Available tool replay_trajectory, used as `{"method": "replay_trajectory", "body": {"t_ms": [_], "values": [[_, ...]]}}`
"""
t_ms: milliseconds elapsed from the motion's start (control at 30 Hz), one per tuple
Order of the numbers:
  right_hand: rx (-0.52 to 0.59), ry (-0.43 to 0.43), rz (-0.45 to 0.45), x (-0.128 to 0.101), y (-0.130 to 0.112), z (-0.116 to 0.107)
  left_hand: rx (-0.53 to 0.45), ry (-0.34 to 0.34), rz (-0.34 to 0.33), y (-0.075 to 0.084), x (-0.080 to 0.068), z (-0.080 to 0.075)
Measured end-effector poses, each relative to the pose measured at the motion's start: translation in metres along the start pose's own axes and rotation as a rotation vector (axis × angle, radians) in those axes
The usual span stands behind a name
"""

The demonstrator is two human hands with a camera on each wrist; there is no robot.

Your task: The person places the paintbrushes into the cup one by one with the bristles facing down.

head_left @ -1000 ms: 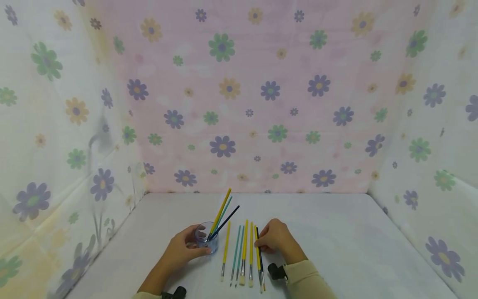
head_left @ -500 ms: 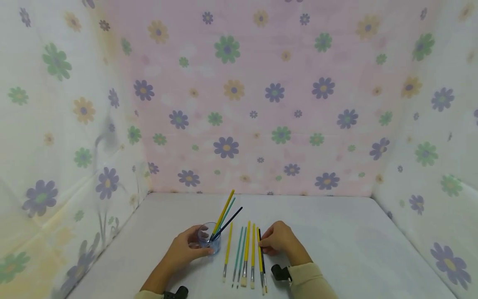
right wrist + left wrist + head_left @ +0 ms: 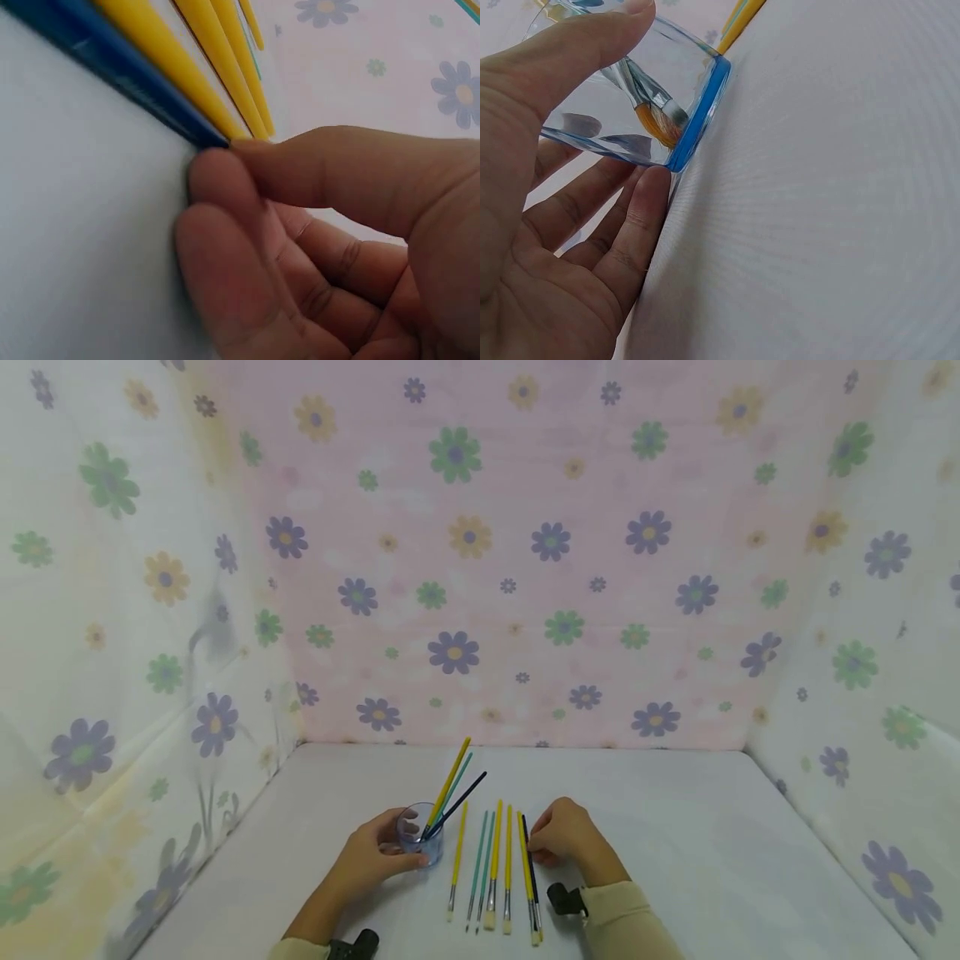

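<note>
Right wrist view, dark blue brush (image 3: 112, 64) tip hidden by pinching right hand (image 3: 330, 247)

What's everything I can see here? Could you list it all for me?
Clear plastic cup with a blue base: one, standing on the table left of the row of brushes, held by the left hand.
Brushes standing in the cup: three, one yellow, one teal, one dark blue, leaning to the right.
Brushes lying on the table: about seven in a row; yellow, teal and one dark blue.
Dark blue paintbrush: one, at the right end of the row, its handle tip pinched by the right hand.
White table: one.
Flowered cloth backdrop: behind and at both sides.
Left hand: grips the cup.
Right hand: fingers pinch the dark blue brush.
</note>
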State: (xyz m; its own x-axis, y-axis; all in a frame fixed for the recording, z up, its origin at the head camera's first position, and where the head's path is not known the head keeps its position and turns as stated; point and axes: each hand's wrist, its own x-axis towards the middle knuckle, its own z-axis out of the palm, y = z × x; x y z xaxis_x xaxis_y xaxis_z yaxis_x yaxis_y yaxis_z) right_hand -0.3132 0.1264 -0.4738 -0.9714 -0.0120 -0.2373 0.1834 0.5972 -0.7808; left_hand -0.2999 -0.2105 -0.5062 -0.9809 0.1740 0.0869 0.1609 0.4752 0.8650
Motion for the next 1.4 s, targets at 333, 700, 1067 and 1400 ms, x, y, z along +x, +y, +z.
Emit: {"method": "replay_trajectory", "body": {"t_ms": [333, 700, 1067, 1400], "values": [[-0.097, 0.026, 0.012, -0.0024, -0.0023, -0.0069, -0.013, -0.002, 0.011, -0.0012, 0.0005, -0.0015], [-0.191, 0.067, 0.016, -0.0064, -0.0048, -0.0076, -0.024, -0.013, 0.014, 0.0034, -0.0014, -0.0020], [-0.200, 0.043, 0.056, -0.0030, -0.0049, -0.0042, -0.025, 0.002, -0.003, 0.0051, -0.0039, -0.0032], [-0.221, 0.074, 0.054, -0.0015, -0.0009, -0.0043, -0.019, -0.004, 0.024, 0.0043, -0.0031, -0.0029]]}}
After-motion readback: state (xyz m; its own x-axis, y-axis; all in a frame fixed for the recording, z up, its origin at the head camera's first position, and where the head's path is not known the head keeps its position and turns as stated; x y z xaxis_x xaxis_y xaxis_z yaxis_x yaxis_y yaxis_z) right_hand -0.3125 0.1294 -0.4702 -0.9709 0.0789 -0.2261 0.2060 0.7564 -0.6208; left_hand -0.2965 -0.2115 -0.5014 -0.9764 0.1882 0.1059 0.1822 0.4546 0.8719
